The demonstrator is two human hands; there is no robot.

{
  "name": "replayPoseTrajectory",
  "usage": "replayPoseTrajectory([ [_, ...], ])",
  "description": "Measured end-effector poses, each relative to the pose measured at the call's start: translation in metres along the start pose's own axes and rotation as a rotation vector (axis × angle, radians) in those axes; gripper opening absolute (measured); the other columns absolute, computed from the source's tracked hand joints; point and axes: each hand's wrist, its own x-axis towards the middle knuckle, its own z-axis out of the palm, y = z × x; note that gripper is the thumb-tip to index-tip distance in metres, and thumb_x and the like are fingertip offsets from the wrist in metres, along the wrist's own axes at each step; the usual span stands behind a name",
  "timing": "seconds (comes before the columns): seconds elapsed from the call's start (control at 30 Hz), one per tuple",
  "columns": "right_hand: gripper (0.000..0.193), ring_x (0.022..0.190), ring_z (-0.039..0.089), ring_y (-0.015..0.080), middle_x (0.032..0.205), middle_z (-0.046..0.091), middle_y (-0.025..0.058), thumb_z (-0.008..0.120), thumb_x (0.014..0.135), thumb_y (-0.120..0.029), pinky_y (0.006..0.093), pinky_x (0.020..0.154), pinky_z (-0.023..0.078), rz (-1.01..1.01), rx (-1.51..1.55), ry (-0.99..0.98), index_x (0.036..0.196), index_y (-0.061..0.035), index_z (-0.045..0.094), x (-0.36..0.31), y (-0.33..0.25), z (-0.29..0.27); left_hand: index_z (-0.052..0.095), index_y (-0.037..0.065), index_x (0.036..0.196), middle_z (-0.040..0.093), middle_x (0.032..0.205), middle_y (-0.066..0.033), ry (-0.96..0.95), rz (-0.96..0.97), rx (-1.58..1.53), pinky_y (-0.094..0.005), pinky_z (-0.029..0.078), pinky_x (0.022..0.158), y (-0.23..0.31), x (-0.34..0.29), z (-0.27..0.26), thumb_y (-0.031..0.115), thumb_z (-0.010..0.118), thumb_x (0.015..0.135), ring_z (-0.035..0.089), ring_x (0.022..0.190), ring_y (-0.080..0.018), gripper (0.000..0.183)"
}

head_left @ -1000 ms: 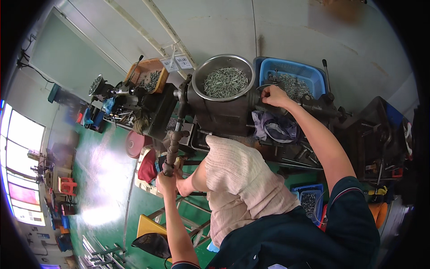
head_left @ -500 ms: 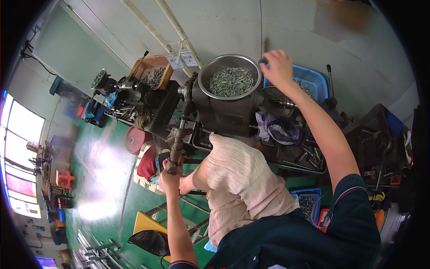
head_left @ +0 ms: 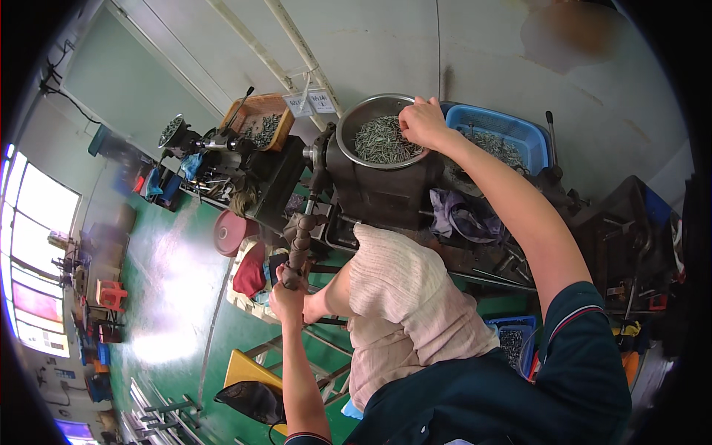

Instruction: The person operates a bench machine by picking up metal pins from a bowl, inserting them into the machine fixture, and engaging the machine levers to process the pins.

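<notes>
A steel bowl (head_left: 348, 119) full of small metal pins (head_left: 382, 139) rests on top of a dark machine (head_left: 378, 185). My right hand (head_left: 423, 123) reaches over the bowl's right rim, its fingers curled down at the pins. What sits between those fingertips, if anything, is too small to make out. Lower left, my left hand (head_left: 285, 300) is wrapped around the bottom end of a knobbly brown lever handle (head_left: 298, 252) that runs up to the machine's left side. A purple-grey cloth (head_left: 463, 215) lies at the machine's right front.
Right of the bowl stands a blue plastic basket (head_left: 530, 137) with more metal pieces. An orange basket (head_left: 282, 133) is at the back left beside a second machine (head_left: 215, 141). Tools (head_left: 512, 259) lie on the bench, and a yellow stool (head_left: 248, 371) stands lower left.
My right hand has moved left, from above the blue basket's near corner to the pins in the bowl. My left hand keeps its grip on the lever handle.
</notes>
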Motion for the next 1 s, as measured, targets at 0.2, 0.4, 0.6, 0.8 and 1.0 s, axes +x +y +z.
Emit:
replayPoseTrajectory([
  [0.2, 0.015, 0.064, 0.056, 0.0161, 0.066, 0.060, 0.0064, 0.062, 0.064, -0.017, 0.0296, 0.059, 0.043, 0.037, 0.819, 0.241, 0.069, -0.0032, 0.060, 0.002, 0.031, -0.007, 0.060, -0.001, 0.072, 0.058, 0.070, -0.0214, -0.010, 0.006, -0.012, -0.0431, 0.044, 0.063, 0.005, 0.000, -0.004, 0.028, 0.064, 0.061, 0.056, 0.071, -0.0378, 0.031],
  [0.4, 0.014, 0.059, 0.056, 0.0166, 0.065, 0.060, 0.0086, 0.060, 0.060, -0.013, 0.0283, 0.055, 0.043, 0.268, 0.797, 0.200, 0.068, -0.0008, 0.060, -0.028, 0.099, 0.023, 0.060, 0.000, 0.073, 0.059, 0.071, -0.0218, -0.039, -0.032, -0.015, -0.0426, 0.044, 0.064, 0.008, 0.000, -0.007, 0.031, 0.064, 0.062, 0.057, 0.073, -0.0367, 0.034],
  [0.6, 0.011, 0.063, 0.057, 0.0173, 0.065, 0.060, 0.0076, 0.061, 0.056, -0.006, 0.0278, 0.059, 0.043, 0.368, 0.823, 0.001, 0.066, -0.0028, 0.059, -0.075, 0.099, 0.075, 0.060, -0.001, 0.072, 0.058, 0.069, -0.0222, -0.020, 0.006, -0.010, -0.0424, 0.045, 0.062, 0.007, 0.000, -0.004, 0.032, 0.064, 0.063, 0.058, 0.071, -0.0371, 0.034],
  [0.8, 0.013, 0.064, 0.055, 0.0152, 0.066, 0.059, 0.0050, 0.061, 0.055, -0.005, 0.0264, 0.060, 0.042, 0.379, 0.835, -0.090, 0.068, -0.0033, 0.058, -0.079, 0.094, 0.082, 0.061, -0.001, 0.073, 0.057, 0.067, -0.0227, -0.026, 0.010, -0.046, -0.0420, 0.045, 0.061, 0.005, -0.001, -0.005, 0.033, 0.064, 0.063, 0.058, 0.070, -0.0375, 0.036],
  [1.0, 0.013, 0.061, 0.055, 0.0143, 0.064, 0.059, 0.0054, 0.061, 0.055, -0.004, 0.0262, 0.059, 0.042, 0.319, 0.899, -0.101, 0.068, -0.0027, 0.059, -0.080, 0.101, 0.086, 0.061, -0.001, 0.073, 0.057, 0.068, -0.0227, -0.028, 0.005, -0.036, -0.0422, 0.045, 0.061, 0.010, -0.001, -0.006, 0.037, 0.063, 0.065, 0.058, 0.071, -0.0376, 0.039],
])
